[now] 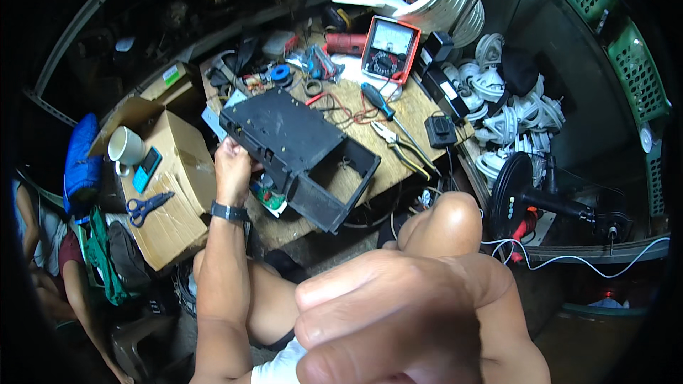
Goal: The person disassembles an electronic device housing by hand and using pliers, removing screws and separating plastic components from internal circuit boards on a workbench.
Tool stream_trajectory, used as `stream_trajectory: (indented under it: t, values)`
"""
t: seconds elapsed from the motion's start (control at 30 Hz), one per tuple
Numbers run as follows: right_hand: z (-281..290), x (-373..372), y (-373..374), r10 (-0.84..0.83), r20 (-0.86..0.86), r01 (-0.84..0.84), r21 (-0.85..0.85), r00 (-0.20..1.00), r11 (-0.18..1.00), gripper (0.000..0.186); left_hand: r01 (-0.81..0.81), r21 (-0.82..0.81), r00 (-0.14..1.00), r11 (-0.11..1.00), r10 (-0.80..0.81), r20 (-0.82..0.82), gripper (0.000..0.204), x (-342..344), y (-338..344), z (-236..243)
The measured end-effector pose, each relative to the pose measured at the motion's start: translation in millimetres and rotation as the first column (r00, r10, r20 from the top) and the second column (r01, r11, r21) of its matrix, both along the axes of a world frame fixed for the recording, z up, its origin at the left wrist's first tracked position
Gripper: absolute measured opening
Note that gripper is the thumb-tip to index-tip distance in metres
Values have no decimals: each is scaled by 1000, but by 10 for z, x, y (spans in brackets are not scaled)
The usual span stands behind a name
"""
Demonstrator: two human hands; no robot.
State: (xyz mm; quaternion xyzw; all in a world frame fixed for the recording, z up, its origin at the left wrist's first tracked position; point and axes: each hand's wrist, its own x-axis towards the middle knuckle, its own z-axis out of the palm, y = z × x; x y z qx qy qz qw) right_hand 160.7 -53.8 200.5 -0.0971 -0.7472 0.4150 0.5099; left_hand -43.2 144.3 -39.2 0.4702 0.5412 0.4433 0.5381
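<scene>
A black plastic housing [284, 128], boxy with a square opening at its near right end, is tilted over the front of the wooden workbench. My left hand [233, 163], with a dark watch on its wrist, grips the housing's left edge; its fingertips are partly hidden beneath. Under that edge a small green circuit board [272, 200] shows. My right hand [388, 313] is raised very close to the camera, well apart from the housing. Its fingers are curled closed, and whatever lies inside them is hidden.
Pliers [400, 149], a blue screwdriver [377, 99] and a red multimeter [390, 53] lie right of the housing. At left, a cardboard box [181, 171] carries a mug [126, 146], scissors [149, 206] and a phone [146, 169]. White lamp parts [498, 121] pile up at right. Another person's arm [82, 306] shows far left.
</scene>
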Motion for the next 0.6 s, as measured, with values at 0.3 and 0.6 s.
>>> stream_trajectory:
  t: [0.3, 0.6]
  values:
    - [-137, -130, -84, 21, 61, -22, 10, 998, 1000, 22, 146, -284, 834, 948, 37, 551, 20, -36, -71, -6]
    - [-178, -247, -161, 38, 100, -39, 9, 994, 999, 32, 438, -126, 254, 890, 11, 967, 29, 156, -18, -297]
